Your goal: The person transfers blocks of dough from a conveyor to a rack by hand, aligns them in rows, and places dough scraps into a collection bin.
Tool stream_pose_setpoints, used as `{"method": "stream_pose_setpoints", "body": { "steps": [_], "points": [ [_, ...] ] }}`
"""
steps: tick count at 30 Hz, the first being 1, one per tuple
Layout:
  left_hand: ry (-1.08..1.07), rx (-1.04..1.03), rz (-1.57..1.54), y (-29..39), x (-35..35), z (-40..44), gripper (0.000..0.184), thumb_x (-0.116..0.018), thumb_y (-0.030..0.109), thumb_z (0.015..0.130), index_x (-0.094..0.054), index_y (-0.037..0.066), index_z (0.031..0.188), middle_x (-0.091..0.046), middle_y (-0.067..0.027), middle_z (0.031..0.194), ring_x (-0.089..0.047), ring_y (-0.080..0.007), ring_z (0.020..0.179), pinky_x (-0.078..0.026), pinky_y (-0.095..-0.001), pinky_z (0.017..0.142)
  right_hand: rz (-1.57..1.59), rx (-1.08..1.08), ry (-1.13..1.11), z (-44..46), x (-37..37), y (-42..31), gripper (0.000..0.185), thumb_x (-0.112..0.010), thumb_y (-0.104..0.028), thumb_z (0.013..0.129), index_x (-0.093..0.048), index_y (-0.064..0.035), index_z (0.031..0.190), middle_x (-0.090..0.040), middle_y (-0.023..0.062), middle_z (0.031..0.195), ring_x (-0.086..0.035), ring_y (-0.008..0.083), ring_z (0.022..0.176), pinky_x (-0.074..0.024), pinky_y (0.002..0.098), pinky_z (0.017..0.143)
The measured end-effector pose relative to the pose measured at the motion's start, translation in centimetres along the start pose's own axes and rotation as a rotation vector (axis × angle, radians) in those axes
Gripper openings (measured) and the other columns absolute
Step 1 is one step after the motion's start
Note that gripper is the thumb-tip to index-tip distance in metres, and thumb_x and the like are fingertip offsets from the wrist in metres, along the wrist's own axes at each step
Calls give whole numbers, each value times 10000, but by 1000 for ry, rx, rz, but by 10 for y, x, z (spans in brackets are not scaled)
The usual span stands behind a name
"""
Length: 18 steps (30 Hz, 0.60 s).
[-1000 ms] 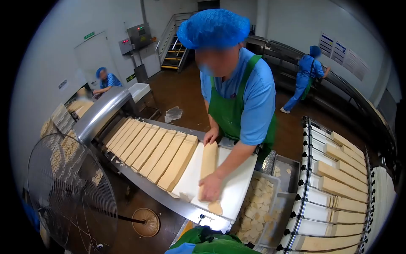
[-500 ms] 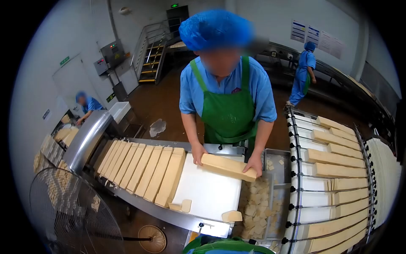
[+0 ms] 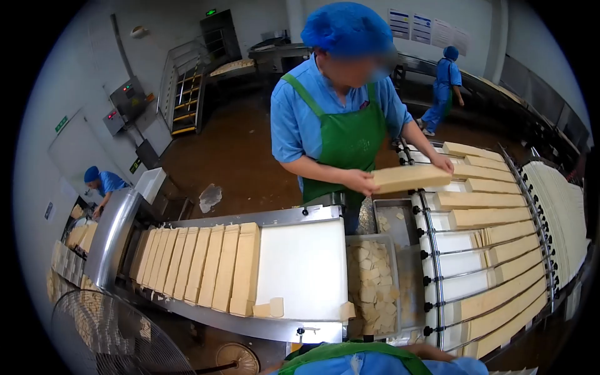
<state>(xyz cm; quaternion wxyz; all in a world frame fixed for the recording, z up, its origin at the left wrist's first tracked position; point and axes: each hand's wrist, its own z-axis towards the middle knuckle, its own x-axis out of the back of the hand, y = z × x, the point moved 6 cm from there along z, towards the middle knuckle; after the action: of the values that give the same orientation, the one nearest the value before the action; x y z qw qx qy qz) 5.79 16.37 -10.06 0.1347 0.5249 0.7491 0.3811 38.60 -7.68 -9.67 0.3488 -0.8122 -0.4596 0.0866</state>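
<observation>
Neither of my hands shows; at the bottom edge are my green apron and blue clothing [image 3: 356, 365], with part of a bare forearm [image 3: 431, 352] at the right. Across from me, a co-worker [image 3: 350, 131] in a blue cap and green apron holds a long pale block [image 3: 409, 179], apparently stacked thin dough sheets, by both ends. Similar blocks [image 3: 240, 269] lie side by side on the white conveyor belt [image 3: 300, 269] at the left. Small loose pieces [image 3: 270, 308] rest near the belt's front edge.
A bin of square scraps [image 3: 373, 287] stands between the belt and a railed rack [image 3: 453, 247] holding more blocks [image 3: 484, 217]. At lower left is a wire fan [image 3: 119, 331]. Another person [image 3: 103, 187] works far left; one more [image 3: 442, 90] is at the back right.
The co-worker has carried the block from above the belt and bin rightward to the rack's near end. My view has shifted. The larger loose piece by the belt's right corner looks different.
</observation>
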Motion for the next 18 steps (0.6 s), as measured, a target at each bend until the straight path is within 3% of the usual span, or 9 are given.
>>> {"method": "stream_pose_setpoints", "body": {
  "steps": [2,3,5,8,9,10,12,15,18],
  "points": [
    [-48,18,-29,-18,0,-2,431,-474,416,939,-608,54,1133,-631,-154,1007,-589,-234,958,-441,-323,866,144,-156,267,-12,87,-39,594,-493,-441,912,-446,21,1284,-503,199,1280,-504,325,1164,-392,388,984],
    [-110,43,-103,-35,0,-2,432,-472,416,940,-609,54,1131,-633,-153,1002,-591,-234,953,-443,-323,863,-6,67,991,-45,148,-82,628,-566,-418,881,-412,11,1313,-471,243,1293,-460,378,1194,-373,410,996],
    [-144,26,-209,-49,9,-3,433,-468,418,941,-611,54,1127,-638,-153,990,-596,-234,944,-446,-324,859,-467,209,1568,-131,237,-213,753,-627,-409,828,-313,-30,1397,-240,261,1464,-207,433,1360,-186,558,1071],
    [428,-213,-27,39,82,-13,292,-517,293,949,-606,25,878,-579,-30,743,-516,-103,718,-437,-272,647,-917,301,2214,-200,298,-274,780,-563,-370,860,-206,31,1425,-59,243,1520,-82,414,1400,-96,551,1090],
    [572,-306,-106,60,98,-21,262,-530,246,943,-555,21,811,-525,-4,693,-463,-103,660,-399,-274,599,-430,658,2461,-233,310,-295,773,-533,-337,875,-169,63,1427,-50,222,1527,-125,365,1398,-132,488,1103],
    [640,-259,-90,27,117,-1,251,-588,234,878,-576,-12,929,-583,-144,770,-552,-223,736,-432,-343,657,-218,965,2563,-254,313,-307,725,-436,-152,838,-93,36,1448,-123,197,1519,-165,298,1396,-98,413,1132],
    [1159,-330,259,37,138,-20,550,-681,285,787,-471,-42,1176,-491,-291,1085,-458,-423,1024,-371,-477,896,-148,953,2704,-253,318,-317,706,-485,-150,794,-208,39,1416,-236,199,1471,-230,311,1362,-165,430,1104],
    [1218,-46,214,17,148,-20,793,-740,319,732,-327,-73,1284,-370,-333,1212,-371,-462,1124,-326,-494,967,-993,565,2211,-173,318,-355,490,-556,-182,781,-513,-11,1239,-549,160,1234,-455,357,1181,-292,448,1017],
    [1171,50,140,10,150,-12,921,-787,296,684,-241,-94,1314,-301,-336,1268,-316,-466,1167,-310,-482,998,-251,271,1731,-32,358,-280,329,-658,-174,749,-604,-30,1040,-573,183,1131,-513,372,1080,-351,437,980]
  ]
}}
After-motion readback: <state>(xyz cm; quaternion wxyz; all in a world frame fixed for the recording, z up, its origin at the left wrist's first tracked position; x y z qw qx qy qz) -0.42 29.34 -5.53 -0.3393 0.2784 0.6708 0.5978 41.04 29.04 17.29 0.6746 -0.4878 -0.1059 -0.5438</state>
